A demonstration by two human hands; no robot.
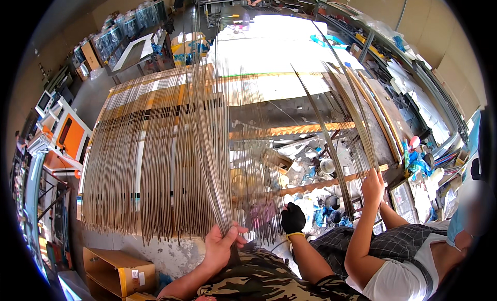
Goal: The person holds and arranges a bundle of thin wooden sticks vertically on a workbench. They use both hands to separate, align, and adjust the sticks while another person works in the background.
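Note:
A wide sheet of long thin metal rods (155, 161) lies side by side on a workbench (279, 88) and hangs over its near edge. My left hand (220, 243), bare, is closed around the lower ends of a bundle of these rods (209, 145), which fan out away from me. My right hand (293, 218) wears a black glove with a yellow cuff and is curled beside the ends of several finer rods (261, 197); whether it grips any is not clear. At the right, a co-worker's hand (373, 186) holds another bunch of bent rods (331, 140).
The co-worker in plaid shorts (393, 244) sits close on my right. Under the bench are cluttered tins and scraps (316, 176). An open cardboard box (116, 267) is at lower left, an orange machine (70, 138) at left, and shelving (414, 78) along the right wall.

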